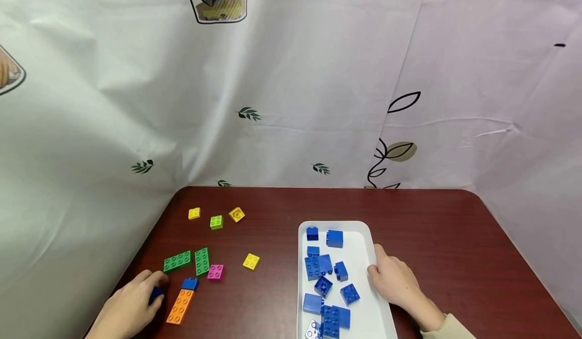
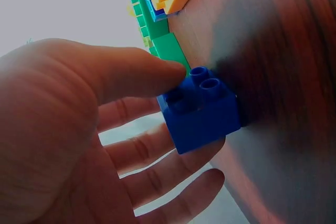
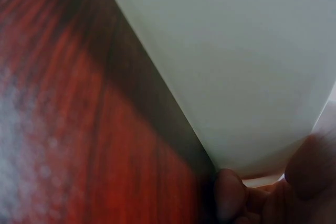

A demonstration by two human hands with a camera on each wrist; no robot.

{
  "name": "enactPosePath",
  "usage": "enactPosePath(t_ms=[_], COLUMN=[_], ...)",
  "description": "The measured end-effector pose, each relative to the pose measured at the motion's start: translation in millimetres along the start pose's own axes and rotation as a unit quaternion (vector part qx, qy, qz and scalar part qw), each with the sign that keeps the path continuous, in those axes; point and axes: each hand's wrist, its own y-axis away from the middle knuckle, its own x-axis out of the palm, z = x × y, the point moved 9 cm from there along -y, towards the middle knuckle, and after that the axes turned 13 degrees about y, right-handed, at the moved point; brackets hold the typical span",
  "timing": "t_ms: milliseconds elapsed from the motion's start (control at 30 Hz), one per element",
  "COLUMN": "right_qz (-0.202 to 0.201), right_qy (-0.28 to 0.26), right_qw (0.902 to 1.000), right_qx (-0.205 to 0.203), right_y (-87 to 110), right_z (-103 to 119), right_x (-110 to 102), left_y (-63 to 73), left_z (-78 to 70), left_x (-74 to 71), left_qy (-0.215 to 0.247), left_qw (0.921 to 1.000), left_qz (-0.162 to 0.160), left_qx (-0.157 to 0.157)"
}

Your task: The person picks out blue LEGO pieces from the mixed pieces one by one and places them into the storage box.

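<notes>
My left hand (image 1: 129, 303) pinches a blue toy brick (image 2: 202, 121) between thumb and fingers at the left side of the table, its studs showing in the left wrist view. Just to the right of that hand lies an orange brick (image 1: 180, 306) with a small blue brick (image 1: 190, 284) at its far end. On the other side, my right hand (image 1: 396, 279) grips the right edge of a white tray (image 1: 367, 298), thumb at the rim. Several blue bricks lie scattered in the tray, among them a long one (image 1: 330, 321) near the front.
Two green bricks (image 1: 177, 261) and a pink brick (image 1: 215, 272) lie beyond the left hand. Farther back are a lime brick (image 1: 216, 222) and yellow bricks (image 1: 194, 213). Another yellow brick (image 1: 251, 261) sits left of the tray. A printed white cloth (image 1: 291, 76) hangs behind the table.
</notes>
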Motion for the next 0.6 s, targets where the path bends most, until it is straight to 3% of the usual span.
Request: enactPosePath(t_ms=[333,600], right_qz=[0.001,0.001], right_qy=[-0.001,-0.001], right_qw=[1.0,1.0], right_qx=[-0.001,-0.002], right_y=[-0.1,-0.3], right_z=[0.9,0.5], right_x=[-0.7,-0.4], left_y=[-1.3,-13.9], left_z=[-15.5,-58.2], left_x=[-13.7,-28.8], left_qy=[0.02,0.013], left_qw=[0.998,0.9888], left_qz=[-0.039,-0.102], left_qx=[0.045,0.108])
